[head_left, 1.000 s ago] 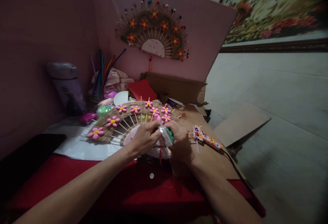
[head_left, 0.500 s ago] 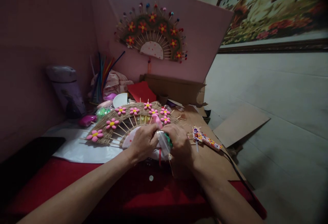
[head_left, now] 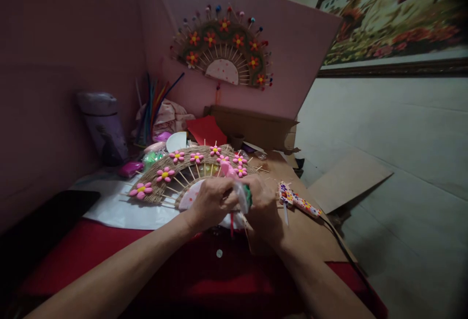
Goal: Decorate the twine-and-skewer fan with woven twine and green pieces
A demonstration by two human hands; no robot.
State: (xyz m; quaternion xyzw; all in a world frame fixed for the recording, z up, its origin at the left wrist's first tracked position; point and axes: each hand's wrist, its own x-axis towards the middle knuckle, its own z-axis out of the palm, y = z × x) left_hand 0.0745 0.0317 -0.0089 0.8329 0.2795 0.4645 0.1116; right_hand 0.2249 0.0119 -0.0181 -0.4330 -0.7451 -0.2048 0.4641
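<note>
A small clear plastic bag [head_left: 242, 197] with something green inside is held up in front of me. My left hand [head_left: 210, 202] is closed, its thumb and fingers pinched at the bag's left side. Wrapped round the other side, my right hand [head_left: 263, 207] hides part of the green content. Just behind both hands lies a twine-wrapped stick fan [head_left: 153, 181] with pink clay flowers [head_left: 165, 174] along its arc. A pink lump [head_left: 227, 169] shows just above the bag; what it belongs to is unclear.
A flower-patterned glue gun [head_left: 300, 204] with a black cord lies on the cardboard [head_left: 307, 236] at right. Another decorated fan [head_left: 223, 70] hangs on the pink board behind. Clay packets [head_left: 130, 169] and a purple bottle [head_left: 103, 129] stand left. The cloth [head_left: 175, 270] is red.
Both hands stay on the bag, which has turned and shifted slightly right. The whole view has slid a little as the camera moved.
</note>
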